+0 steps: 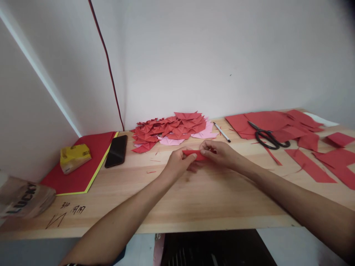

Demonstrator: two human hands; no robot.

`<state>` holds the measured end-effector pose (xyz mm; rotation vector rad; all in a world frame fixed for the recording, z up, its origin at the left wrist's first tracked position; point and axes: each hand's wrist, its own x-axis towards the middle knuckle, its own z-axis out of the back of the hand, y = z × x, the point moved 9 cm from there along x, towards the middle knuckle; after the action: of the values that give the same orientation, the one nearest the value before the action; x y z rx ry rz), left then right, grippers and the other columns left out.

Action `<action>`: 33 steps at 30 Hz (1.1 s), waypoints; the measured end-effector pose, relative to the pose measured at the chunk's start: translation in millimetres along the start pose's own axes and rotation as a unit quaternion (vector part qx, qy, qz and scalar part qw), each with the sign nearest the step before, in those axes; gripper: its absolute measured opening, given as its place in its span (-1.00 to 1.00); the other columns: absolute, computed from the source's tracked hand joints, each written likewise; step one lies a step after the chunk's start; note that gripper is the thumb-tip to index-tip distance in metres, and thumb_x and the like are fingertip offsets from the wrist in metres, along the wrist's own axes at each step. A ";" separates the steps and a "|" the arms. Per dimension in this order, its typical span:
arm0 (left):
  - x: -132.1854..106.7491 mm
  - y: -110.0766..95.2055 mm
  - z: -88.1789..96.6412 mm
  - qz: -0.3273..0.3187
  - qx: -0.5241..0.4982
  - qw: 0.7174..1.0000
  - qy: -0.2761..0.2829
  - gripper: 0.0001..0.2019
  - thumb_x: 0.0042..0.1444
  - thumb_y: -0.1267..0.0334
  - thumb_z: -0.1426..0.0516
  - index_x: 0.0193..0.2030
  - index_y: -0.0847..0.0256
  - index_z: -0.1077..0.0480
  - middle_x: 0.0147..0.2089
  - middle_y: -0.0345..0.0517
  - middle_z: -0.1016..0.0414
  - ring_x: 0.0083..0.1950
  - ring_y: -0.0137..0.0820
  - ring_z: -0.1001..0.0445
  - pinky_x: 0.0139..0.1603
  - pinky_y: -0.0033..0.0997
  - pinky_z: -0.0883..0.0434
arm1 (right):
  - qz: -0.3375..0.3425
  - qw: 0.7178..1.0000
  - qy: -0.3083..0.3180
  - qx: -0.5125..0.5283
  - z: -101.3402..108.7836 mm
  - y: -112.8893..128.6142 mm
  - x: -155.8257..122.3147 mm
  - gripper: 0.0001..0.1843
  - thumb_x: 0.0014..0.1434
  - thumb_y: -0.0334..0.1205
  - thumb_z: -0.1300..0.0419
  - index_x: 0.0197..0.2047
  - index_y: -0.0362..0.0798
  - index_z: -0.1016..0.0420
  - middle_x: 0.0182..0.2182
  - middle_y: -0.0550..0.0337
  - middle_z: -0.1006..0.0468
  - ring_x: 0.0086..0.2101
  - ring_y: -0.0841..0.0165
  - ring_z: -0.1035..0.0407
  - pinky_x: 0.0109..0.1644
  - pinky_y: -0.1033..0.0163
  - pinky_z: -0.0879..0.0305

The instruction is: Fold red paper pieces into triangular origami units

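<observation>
A small folded piece of red paper (200, 156) is held up over the wooden table between both hands. My left hand (181, 161) pinches its left end with thumb and fingers. At the right end, my right hand (217, 152) grips it the same way, with part of the paper hidden behind the fingers. Just beyond the hands lies a heap of folded red paper pieces (169, 127), with pink folded pieces (203, 133) at its right and front edges.
A white marker (222, 132) and black-handled scissors (267, 138) lie to the right, beside red sheets (241, 125) and a red strip (310, 166). Leftward are a black phone (116, 151), a yellow packet (75, 158) on a red sheet (83, 181), and a LUCKY bag (24, 197).
</observation>
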<state>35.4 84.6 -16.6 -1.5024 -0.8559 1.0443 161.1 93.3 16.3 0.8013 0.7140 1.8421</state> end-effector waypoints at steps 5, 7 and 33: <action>-4.8 -35.5 21.9 -0.148 0.204 0.964 -0.081 -0.86 0.09 0.34 -0.15 -0.19 0.25 -0.41 -0.31 -0.18 -0.51 -0.37 -0.49 -0.46 -0.34 -0.50 -0.41 | 0.000 0.999 0.046 -0.028 -9.3 -4.3 -2.9 -0.87 0.14 -0.22 -0.05 -0.40 -0.05 -0.33 -0.50 0.26 -0.39 -0.48 0.43 -0.22 -0.37 0.32 -0.11; -11.1 -49.8 19.1 -0.219 0.290 0.927 -0.095 -0.86 0.07 0.43 -0.12 -0.23 0.23 -0.44 -0.24 -0.16 -0.51 -0.26 -0.46 -0.46 -0.27 -0.49 -0.39 | 0.010 0.997 0.044 -0.064 -9.8 -4.0 -3.7 -0.88 0.13 -0.26 -0.04 -0.41 -0.05 -0.33 -0.50 0.25 -0.40 -0.47 0.42 -0.22 -0.35 0.31 -0.11; -25.4 -28.5 -33.1 -0.321 0.635 0.691 0.128 -0.83 0.15 0.41 -0.13 -0.14 0.19 -0.49 -0.16 -0.11 -0.42 -0.12 -0.32 -0.30 -0.12 -0.35 -0.30 | 0.075 0.950 -0.009 -0.304 -9.8 11.7 -12.8 -0.81 0.29 -0.27 0.02 -0.22 -0.07 -0.41 -0.22 0.03 -0.45 -0.19 0.20 -0.26 -0.10 0.13 -0.02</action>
<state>57.6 54.5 17.4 -0.0789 -0.2116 0.5671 151.1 76.0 16.5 0.4680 0.0488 2.0282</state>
